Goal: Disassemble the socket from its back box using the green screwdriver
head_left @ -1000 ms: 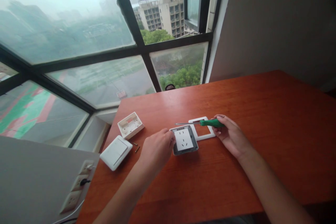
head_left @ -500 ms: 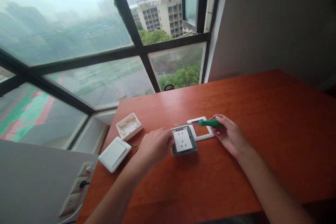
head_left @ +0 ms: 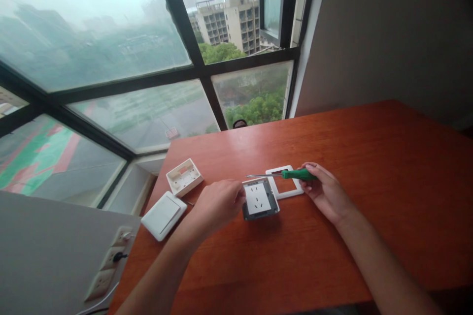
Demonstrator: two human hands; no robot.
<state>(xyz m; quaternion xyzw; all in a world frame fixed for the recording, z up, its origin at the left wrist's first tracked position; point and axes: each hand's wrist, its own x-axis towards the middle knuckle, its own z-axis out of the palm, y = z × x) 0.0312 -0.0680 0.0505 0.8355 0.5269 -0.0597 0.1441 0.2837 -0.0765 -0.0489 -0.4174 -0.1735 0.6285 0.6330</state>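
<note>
A wall socket module [head_left: 259,199], white face in a grey frame, lies on the red-brown table [head_left: 369,167]. My left hand [head_left: 218,204] grips its left edge with curled fingers. My right hand [head_left: 325,192] is closed on the green handle of a screwdriver [head_left: 283,174], whose metal shaft points left above the socket. A white square cover frame [head_left: 284,182] lies flat just behind the socket, under the screwdriver.
At the table's left end sit a white back box [head_left: 184,176] and a white rocker switch [head_left: 163,215], with a small screw [head_left: 190,202] between them. A power strip [head_left: 111,261] hangs on the grey surface lower left. Large windows stand behind.
My left hand has slid slightly along the socket's left edge; the socket and my right hand with the screwdriver stay where they were.
</note>
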